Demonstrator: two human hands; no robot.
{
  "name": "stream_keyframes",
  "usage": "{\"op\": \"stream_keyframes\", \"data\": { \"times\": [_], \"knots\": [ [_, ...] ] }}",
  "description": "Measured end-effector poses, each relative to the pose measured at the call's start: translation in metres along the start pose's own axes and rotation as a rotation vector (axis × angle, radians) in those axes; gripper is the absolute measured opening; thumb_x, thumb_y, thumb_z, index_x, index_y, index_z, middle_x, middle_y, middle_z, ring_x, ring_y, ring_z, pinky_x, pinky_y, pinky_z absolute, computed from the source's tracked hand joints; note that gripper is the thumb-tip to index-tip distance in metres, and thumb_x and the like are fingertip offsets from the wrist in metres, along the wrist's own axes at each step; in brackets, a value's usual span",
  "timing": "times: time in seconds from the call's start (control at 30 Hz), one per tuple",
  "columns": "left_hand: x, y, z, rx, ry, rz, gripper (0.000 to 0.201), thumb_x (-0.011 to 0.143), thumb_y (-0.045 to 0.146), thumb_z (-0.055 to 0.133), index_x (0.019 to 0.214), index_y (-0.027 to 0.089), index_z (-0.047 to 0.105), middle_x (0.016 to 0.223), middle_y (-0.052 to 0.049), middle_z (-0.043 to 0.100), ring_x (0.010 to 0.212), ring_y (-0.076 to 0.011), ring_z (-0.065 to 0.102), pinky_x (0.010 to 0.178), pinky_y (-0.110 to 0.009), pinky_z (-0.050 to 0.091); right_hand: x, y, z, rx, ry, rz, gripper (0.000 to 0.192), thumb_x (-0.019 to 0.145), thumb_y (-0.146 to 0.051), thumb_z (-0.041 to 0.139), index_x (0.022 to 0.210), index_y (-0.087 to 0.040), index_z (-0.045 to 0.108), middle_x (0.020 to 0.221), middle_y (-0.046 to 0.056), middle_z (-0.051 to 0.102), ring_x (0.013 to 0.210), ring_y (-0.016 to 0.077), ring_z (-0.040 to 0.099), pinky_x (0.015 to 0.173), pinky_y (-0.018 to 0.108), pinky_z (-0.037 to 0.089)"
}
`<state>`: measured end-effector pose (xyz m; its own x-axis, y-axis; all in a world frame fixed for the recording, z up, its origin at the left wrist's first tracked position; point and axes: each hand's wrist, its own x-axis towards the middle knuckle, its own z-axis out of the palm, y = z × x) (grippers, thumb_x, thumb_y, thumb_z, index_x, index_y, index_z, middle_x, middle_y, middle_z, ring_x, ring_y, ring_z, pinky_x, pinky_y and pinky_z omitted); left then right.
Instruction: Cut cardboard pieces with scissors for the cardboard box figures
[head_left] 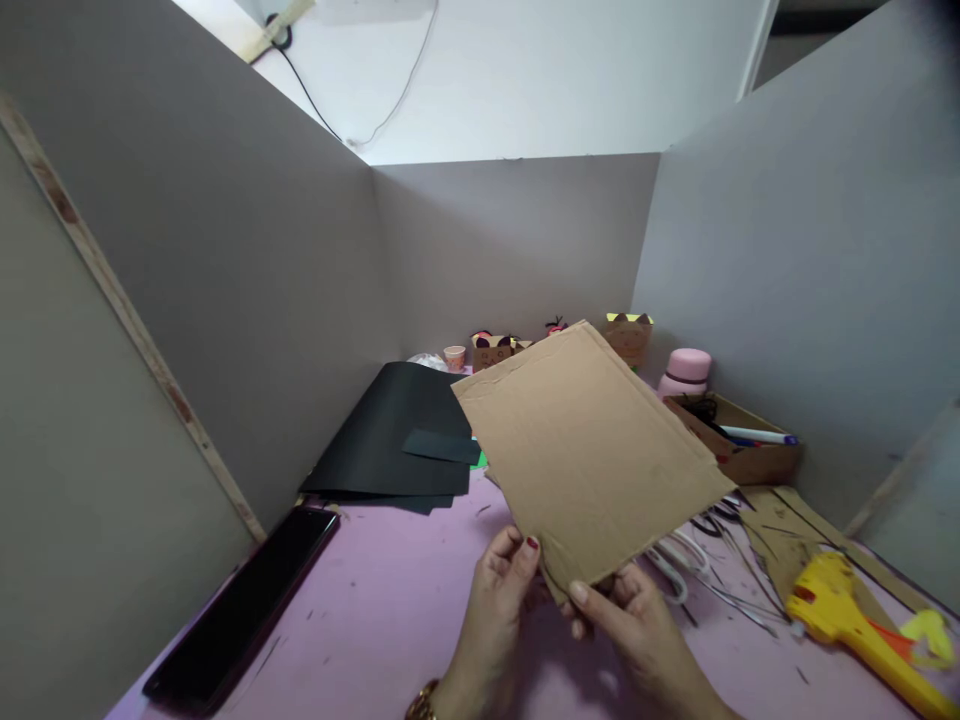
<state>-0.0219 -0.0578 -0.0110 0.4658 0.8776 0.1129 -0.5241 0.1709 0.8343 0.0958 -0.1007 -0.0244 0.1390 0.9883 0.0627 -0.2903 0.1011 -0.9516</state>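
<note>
A flat sheet of brown corrugated cardboard is held up above the pink tabletop, tilted away from me. My left hand pinches its near edge with thumb and fingers. My right hand grips the near corner beside it, thumb on top. Both hands hold the same sheet, close together at its lower edge.
Black paper sheets lean against the left partition. A dark phone lies at the left. A cardboard box with a pen, a pink bottle, small cardboard figures, cardboard scraps, white scissors handles and a yellow glue gun crowd the right and back.
</note>
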Motion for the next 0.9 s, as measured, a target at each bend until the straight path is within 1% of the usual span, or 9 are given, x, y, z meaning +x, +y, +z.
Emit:
{"op": "stream_keyframes", "data": {
  "times": [0.17, 0.3, 0.43, 0.53, 0.63, 0.67, 0.77, 0.83, 0.9],
  "knots": [
    [0.003, -0.004, -0.005, 0.088, 0.048, 0.013, 0.021, 0.07, 0.028, 0.071, 0.078, 0.014, 0.059, 0.06, -0.001, 0.064, 0.045, -0.012, 0.055, 0.045, -0.026, 0.049, 0.002, 0.002, 0.002, -0.034, 0.064, -0.019, 0.034, 0.066, -0.044, 0.074, 0.075, -0.015, 0.058, 0.057, -0.001, 0.063, 0.046, 0.0098, 0.053, 0.047, 0.022, 0.041],
    [0.003, -0.001, -0.005, 0.106, 0.08, 0.018, 0.019, 0.069, 0.027, 0.072, 0.078, 0.014, 0.061, 0.064, -0.002, 0.066, 0.047, -0.0123, 0.056, 0.047, -0.026, 0.048, 0.005, 0.005, 0.003, -0.065, 0.043, -0.016, 0.037, 0.066, -0.047, 0.073, 0.076, -0.015, 0.057, 0.058, -0.002, 0.06, 0.048, 0.0113, 0.053, 0.047, 0.023, 0.04],
    [0.002, 0.007, -0.007, 0.129, 0.154, 0.038, 0.017, 0.071, 0.023, 0.071, 0.085, 0.014, 0.065, 0.077, -0.006, 0.072, 0.066, -0.0161, 0.065, 0.066, -0.028, 0.051, 0.009, 0.002, -0.004, -0.118, -0.036, -0.006, 0.041, 0.067, -0.048, 0.071, 0.084, -0.013, 0.057, 0.06, -0.001, 0.061, 0.052, 0.0131, 0.054, 0.049, 0.024, 0.041],
    [0.005, 0.014, -0.011, 0.089, 0.219, 0.054, 0.022, 0.071, 0.02, 0.071, 0.091, 0.014, 0.065, 0.085, -0.008, 0.074, 0.078, -0.0175, 0.067, 0.074, -0.027, 0.051, 0.016, -0.009, -0.02, -0.437, -0.067, -0.108, 0.045, 0.081, -0.048, 0.056, 0.108, -0.012, 0.054, 0.062, 0.0, 0.061, 0.056, 0.0162, 0.057, 0.053, 0.027, 0.044],
    [0.009, 0.022, -0.016, -0.001, 0.254, 0.072, 0.021, 0.073, 0.015, 0.069, 0.094, 0.014, 0.065, 0.084, -0.007, 0.075, 0.074, -0.0145, 0.068, 0.07, -0.022, 0.053, 0.024, -0.026, -0.043, -1.088, 0.104, -0.232, 0.041, 0.09, -0.044, 0.035, 0.115, -0.017, 0.053, 0.085, 0.007, 0.069, 0.075, 0.0208, 0.064, 0.069, 0.032, 0.049],
    [0.009, 0.024, -0.017, -0.046, 0.269, 0.07, 0.02, 0.074, 0.012, 0.068, 0.093, 0.013, 0.066, 0.083, -0.006, 0.075, 0.072, -0.0133, 0.069, 0.067, -0.02, 0.053, 0.026, -0.031, -0.05, -1.199, 0.152, -0.226, 0.04, 0.09, -0.042, 0.036, 0.115, -0.016, 0.054, 0.094, 0.01, 0.069, 0.082, 0.0244, 0.064, 0.074, 0.037, 0.049],
    [0.01, 0.031, -0.021, -0.281, 0.363, -0.005, 0.018, 0.079, 0.0, 0.057, 0.085, 0.012, 0.068, 0.078, -0.004, 0.076, 0.062, -0.0103, 0.068, 0.056, -0.016, 0.055, 0.031, -0.038, -0.066, -1.383, 0.203, -0.181, 0.038, 0.088, -0.035, 0.038, 0.113, -0.013, 0.056, 0.108, 0.017, 0.063, 0.1, 0.0346, 0.059, 0.081, 0.047, 0.045],
    [0.009, 0.035, -0.023, -0.443, 0.433, -0.097, 0.027, 0.084, -0.003, 0.045, 0.079, 0.011, 0.068, 0.069, -0.005, 0.075, 0.055, -0.0096, 0.068, 0.052, -0.016, 0.055, 0.031, -0.037, -0.07, -1.47, 0.179, -0.149, 0.032, 0.085, -0.03, 0.042, 0.105, -0.013, 0.06, 0.105, 0.018, 0.062, 0.101, 0.0372, 0.057, 0.077, 0.049, 0.047],
    [0.007, 0.037, -0.025, -0.528, 0.445, -0.168, 0.035, 0.089, -0.001, 0.036, 0.076, 0.009, 0.067, 0.064, -0.006, 0.073, 0.053, -0.0092, 0.067, 0.052, -0.016, 0.056, 0.03, -0.035, -0.07, -1.539, 0.145, -0.122, 0.025, 0.082, -0.026, 0.047, 0.098, -0.015, 0.063, 0.101, 0.016, 0.062, 0.099, 0.0372, 0.058, 0.073, 0.047, 0.048]
  ]
}}
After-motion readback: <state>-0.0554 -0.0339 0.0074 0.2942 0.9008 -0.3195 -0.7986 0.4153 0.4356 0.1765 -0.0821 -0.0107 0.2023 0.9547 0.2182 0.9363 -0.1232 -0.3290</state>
